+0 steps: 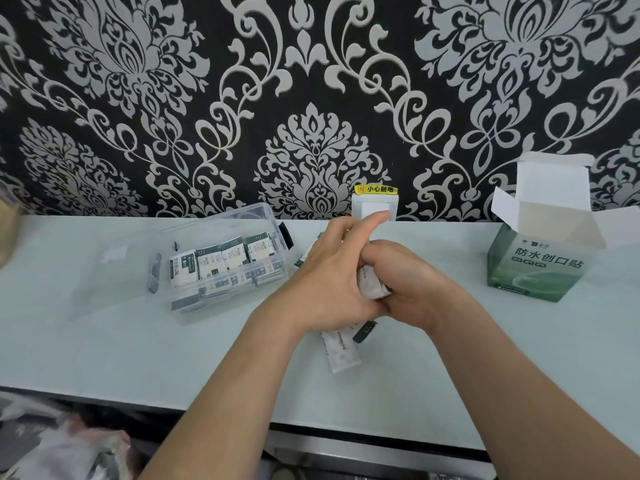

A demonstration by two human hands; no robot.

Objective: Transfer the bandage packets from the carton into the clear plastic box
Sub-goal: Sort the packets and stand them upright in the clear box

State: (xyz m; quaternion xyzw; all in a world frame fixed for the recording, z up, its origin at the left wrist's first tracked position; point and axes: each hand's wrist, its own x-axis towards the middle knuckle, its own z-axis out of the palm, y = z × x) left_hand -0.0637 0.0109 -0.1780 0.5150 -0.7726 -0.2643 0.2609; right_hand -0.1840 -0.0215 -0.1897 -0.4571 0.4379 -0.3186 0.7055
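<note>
Scene: a pale table (pixel 398 393) against a dark wall with silver floral wallpaper, seen from above the person's two bare forearms.
Left hand (pixel 329 268): at the centre of the view, curled around a bunch of bandage packets (pixel 372 287), thumb pointing toward 1 o'clock.
Right hand (pixel 412 282): pressed against the left from the 3 o'clock side, fingers folded over the same white bunch; both hands are closed on it.
Loose packets: one long white strip (pixel 341 353) pokes out below the hands toward 6 o'clock, with a dark-ended one (pixel 363 331) just beside it; whether they rest on the table or hang from the grip is unclear.
Clear plastic box (pixel 221 303): at 9 o'clock from the hands, near them, open, with a row of packets standing upright inside and more lying flat beneath.
Carton (pixel 536 265): green, at 3 o'clock, well apart from the hands, white flaps standing open.
Step in hand: apparently squaring the bunch into a tidy stack before it goes into the box.
Doing it well: align the edges, tuck in the dangling strips so none drop, then carry the stack toward 9 o'clock and slot it upright next to the standing row.
Risk: a loose grip could scatter slippery packets over the table.
</note>
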